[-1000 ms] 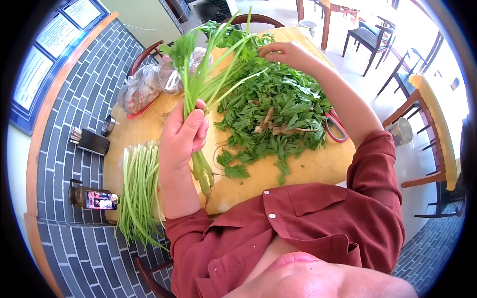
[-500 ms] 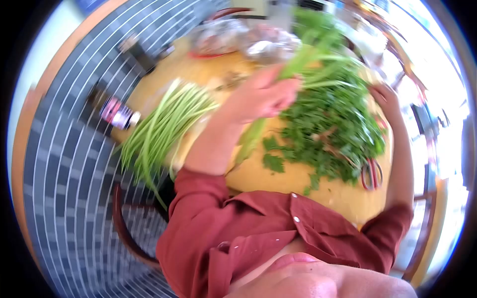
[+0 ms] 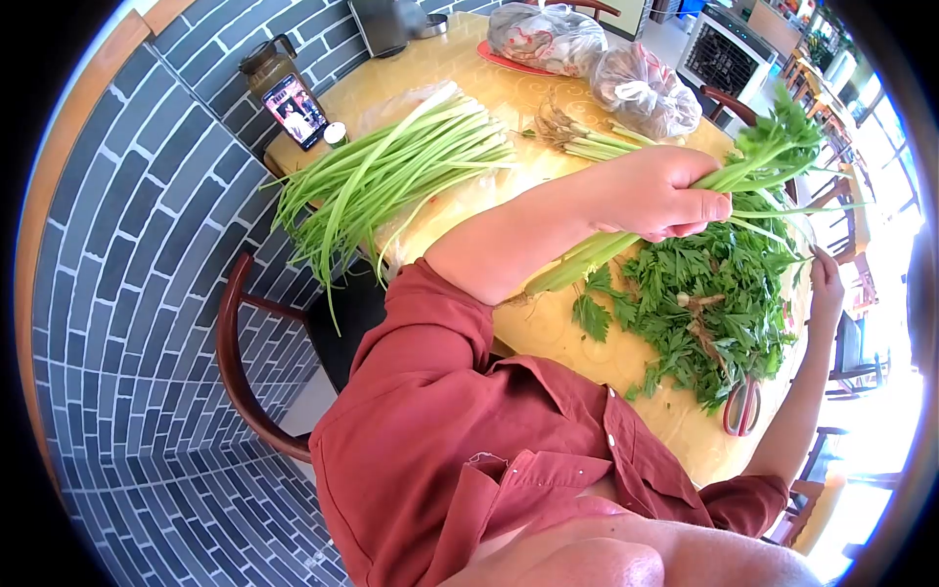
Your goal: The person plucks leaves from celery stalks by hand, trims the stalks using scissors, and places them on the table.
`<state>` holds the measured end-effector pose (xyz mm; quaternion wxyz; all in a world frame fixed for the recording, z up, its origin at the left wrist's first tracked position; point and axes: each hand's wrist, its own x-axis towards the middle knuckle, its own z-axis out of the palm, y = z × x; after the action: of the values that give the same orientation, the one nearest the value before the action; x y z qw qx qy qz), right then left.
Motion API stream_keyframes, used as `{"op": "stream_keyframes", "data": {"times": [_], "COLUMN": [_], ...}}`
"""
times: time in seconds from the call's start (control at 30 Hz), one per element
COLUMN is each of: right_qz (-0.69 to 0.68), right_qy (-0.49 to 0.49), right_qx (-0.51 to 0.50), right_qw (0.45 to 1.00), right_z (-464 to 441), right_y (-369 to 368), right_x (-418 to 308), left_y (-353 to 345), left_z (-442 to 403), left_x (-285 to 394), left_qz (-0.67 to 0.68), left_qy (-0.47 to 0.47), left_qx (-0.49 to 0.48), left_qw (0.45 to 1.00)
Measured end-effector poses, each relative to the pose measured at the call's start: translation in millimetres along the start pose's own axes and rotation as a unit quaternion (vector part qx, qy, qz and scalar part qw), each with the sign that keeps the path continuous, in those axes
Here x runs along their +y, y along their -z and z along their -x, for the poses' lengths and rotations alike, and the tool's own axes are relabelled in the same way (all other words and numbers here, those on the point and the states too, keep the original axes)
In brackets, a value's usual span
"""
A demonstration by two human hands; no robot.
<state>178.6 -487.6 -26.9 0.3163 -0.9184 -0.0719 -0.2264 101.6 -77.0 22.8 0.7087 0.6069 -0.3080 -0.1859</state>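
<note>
L hand (image 3: pixel 665 201) is gripping celery bunch (image 3: pixel 740 176) mid-stalk, fingers wrapped round, root end pointing twd torso, leafy tops pointing away to R. Bunch is slanting above bench (image 3: pixel 548 328), partly over leaf pile (image 3: pixel 753 323). R hand (image 3: pixel 827 277) is hovering at pile's R edge, fingertips close tog. by thin leafy stem; can't tell if pinching. Red-handled scissors (image 3: pixel 741 407) are lying at pile's near edge. Long green stalks (image 3: pixel 421 147) are lying L, some overhanging.

Brick-red open-necked shirt (image 3: pixel 406 450), small round white front buttons (image 3: pixel 610 440), creased elbow-length sleeves (image 3: pixel 440 318)
</note>
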Motion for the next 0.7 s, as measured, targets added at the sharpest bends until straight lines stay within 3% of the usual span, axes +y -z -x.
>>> {"op": "stream_keyframes", "data": {"times": [0.07,0.2,0.33,0.37,0.47,0.5,0.6,0.63,0.7], "right_qz": [-0.059,-0.091,0.145,0.297,0.223,0.088,-0.265,-0.065,0.148], "right_qy": [-0.082,-0.136,-0.076,0.076,0.002,-0.117,-0.150,-0.127,-0.027], "right_qx": [0.027,0.071,0.104,0.123,0.079,0.088,0.047,0.083,0.115], "right_qw": [0.994,0.984,0.981,0.944,0.972,0.985,0.951,0.986,0.982], "right_z": [-3,-9,-25,-31,-29,-27,-26,-19,-27], "right_y": [2,3,-1,-2,-5,-5,-1,-5,-8], "right_x": [-5,-19,16,43,36,30,50,26,64], "left_y": [-1,-5,-8,-8,-9,-10,-11,-10,-12], "left_z": [-3,-8,-13,-14,-16,-16,-17,-18,-19], "left_x": [-3,-11,-20,-22,-23,-24,-26,-28,-28], "left_qz": [0.004,-0.023,-0.036,-0.035,-0.036,-0.035,-0.040,-0.044,-0.050], "left_qy": [0.010,0.010,0.014,0.015,0.018,0.020,0.028,0.031,0.035], "left_qx": [-0.016,-0.023,-0.034,-0.039,-0.036,-0.035,-0.037,-0.041,-0.037], "left_qw": [1.000,0.999,0.999,0.998,0.999,0.999,0.998,0.998,0.998]}}
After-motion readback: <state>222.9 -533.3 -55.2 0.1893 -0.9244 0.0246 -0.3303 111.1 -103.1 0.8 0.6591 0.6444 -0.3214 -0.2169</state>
